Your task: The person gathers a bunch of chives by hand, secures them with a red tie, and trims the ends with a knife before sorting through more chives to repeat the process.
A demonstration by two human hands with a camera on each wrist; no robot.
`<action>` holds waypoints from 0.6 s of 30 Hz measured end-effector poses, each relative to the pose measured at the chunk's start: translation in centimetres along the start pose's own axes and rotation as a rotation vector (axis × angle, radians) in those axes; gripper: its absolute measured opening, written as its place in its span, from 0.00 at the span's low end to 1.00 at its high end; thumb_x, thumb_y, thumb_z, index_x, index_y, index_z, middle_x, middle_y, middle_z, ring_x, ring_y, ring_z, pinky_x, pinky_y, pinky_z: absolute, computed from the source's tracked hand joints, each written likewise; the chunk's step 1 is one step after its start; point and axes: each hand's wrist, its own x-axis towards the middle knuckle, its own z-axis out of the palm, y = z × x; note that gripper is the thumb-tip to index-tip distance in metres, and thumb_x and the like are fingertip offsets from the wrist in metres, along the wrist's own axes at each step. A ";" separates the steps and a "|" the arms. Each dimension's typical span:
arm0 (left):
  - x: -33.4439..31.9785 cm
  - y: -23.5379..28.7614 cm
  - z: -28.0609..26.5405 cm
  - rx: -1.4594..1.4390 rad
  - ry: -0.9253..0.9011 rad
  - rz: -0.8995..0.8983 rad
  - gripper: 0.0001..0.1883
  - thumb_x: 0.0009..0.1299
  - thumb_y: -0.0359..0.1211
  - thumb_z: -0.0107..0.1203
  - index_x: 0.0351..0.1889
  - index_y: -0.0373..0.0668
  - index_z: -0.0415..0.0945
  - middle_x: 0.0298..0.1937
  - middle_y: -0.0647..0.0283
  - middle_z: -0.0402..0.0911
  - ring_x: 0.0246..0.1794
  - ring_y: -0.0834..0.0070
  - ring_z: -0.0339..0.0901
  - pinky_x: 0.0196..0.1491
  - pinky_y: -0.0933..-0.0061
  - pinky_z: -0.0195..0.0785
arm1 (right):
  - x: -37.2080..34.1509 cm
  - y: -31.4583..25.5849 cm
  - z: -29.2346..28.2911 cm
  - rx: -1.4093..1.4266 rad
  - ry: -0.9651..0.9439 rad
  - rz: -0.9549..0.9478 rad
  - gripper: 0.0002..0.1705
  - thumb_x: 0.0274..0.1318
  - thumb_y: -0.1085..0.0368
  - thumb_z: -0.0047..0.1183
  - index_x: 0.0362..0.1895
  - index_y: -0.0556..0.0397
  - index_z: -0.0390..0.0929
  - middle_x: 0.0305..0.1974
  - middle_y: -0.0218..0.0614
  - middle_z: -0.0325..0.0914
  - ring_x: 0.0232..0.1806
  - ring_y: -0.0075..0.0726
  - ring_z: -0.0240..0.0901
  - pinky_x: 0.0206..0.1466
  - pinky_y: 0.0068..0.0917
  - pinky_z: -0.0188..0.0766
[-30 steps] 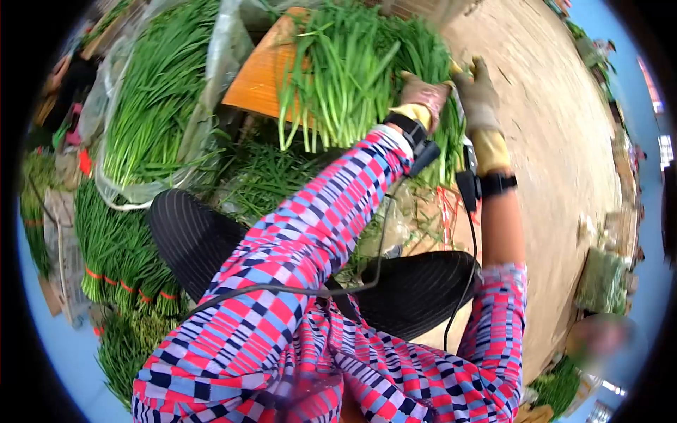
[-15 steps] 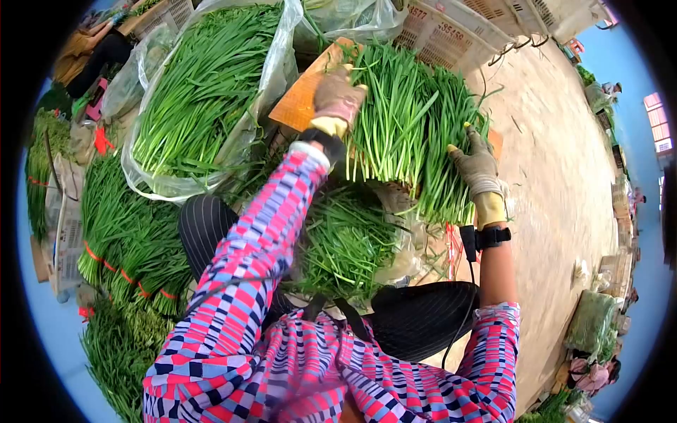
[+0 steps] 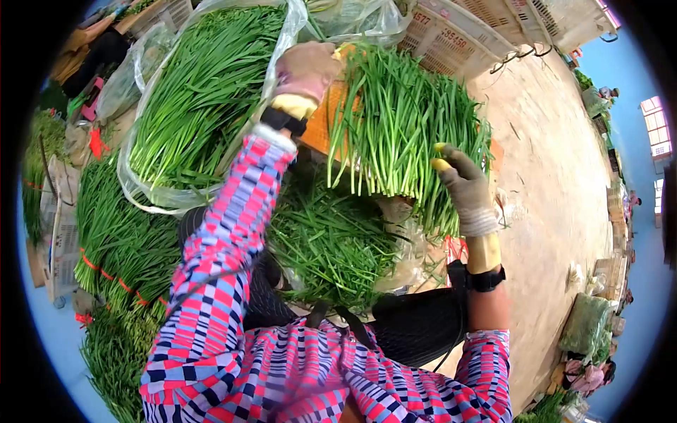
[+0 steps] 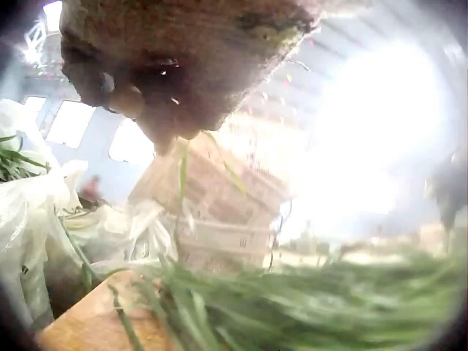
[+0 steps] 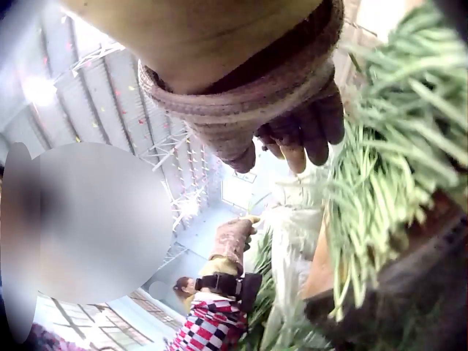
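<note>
A heap of garlic chives [image 3: 395, 120] lies across an orange-brown board [image 3: 328, 116], its pale stems towards the person. My gloved left hand [image 3: 308, 69] is raised over the board's left end, beside a plastic-lined load of chives [image 3: 204, 99]. From its curled fingertips hangs a thin chive blade [image 4: 183, 175] in the left wrist view. My gloved right hand [image 3: 465, 187] is at the right side of the heap, fingers loosely bent and apart in the right wrist view. Below the board, loose chive leaves [image 3: 331, 240] are piled between the knees.
Plastic crates [image 3: 451, 39] stand behind the board. Bundles of chives with red ties [image 3: 123, 233] are stacked at the left, next to a pale crate [image 3: 65, 211]. Concrete floor [image 3: 557, 176] extends to the right, with wrapped goods [image 3: 587, 324] along its far side.
My left hand crossed from the heap's right side to the board, then moved up-left towards the plastic-lined load. My right hand slid down the heap's right side, its fingers bending inward.
</note>
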 end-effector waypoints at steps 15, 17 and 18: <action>-18.4 -2.5 2.9 -0.765 -0.444 0.141 0.26 0.65 0.52 0.51 0.53 0.44 0.77 0.46 0.55 0.82 0.45 0.64 0.80 0.51 0.68 0.72 | -7.4 0.8 7.4 -1.044 -0.479 0.063 0.21 0.62 0.50 0.49 0.56 0.42 0.72 0.41 0.45 0.81 0.42 0.47 0.80 0.51 0.40 0.75; -13.9 -1.5 3.3 -0.977 -0.272 -0.129 0.25 0.67 0.39 0.52 0.60 0.39 0.68 0.60 0.50 0.73 0.57 0.58 0.73 0.64 0.62 0.63 | -5.7 -0.4 5.2 -0.755 -0.093 -0.048 0.29 0.59 0.47 0.53 0.58 0.50 0.70 0.40 0.49 0.81 0.36 0.44 0.81 0.44 0.40 0.78; -10.7 -0.9 5.9 -1.016 -0.225 -0.324 0.32 0.67 0.41 0.53 0.66 0.36 0.60 0.65 0.46 0.66 0.60 0.53 0.70 0.65 0.63 0.62 | -3.5 0.7 5.0 -0.926 0.117 -0.191 0.32 0.58 0.45 0.53 0.57 0.56 0.69 0.42 0.50 0.80 0.36 0.43 0.81 0.40 0.37 0.79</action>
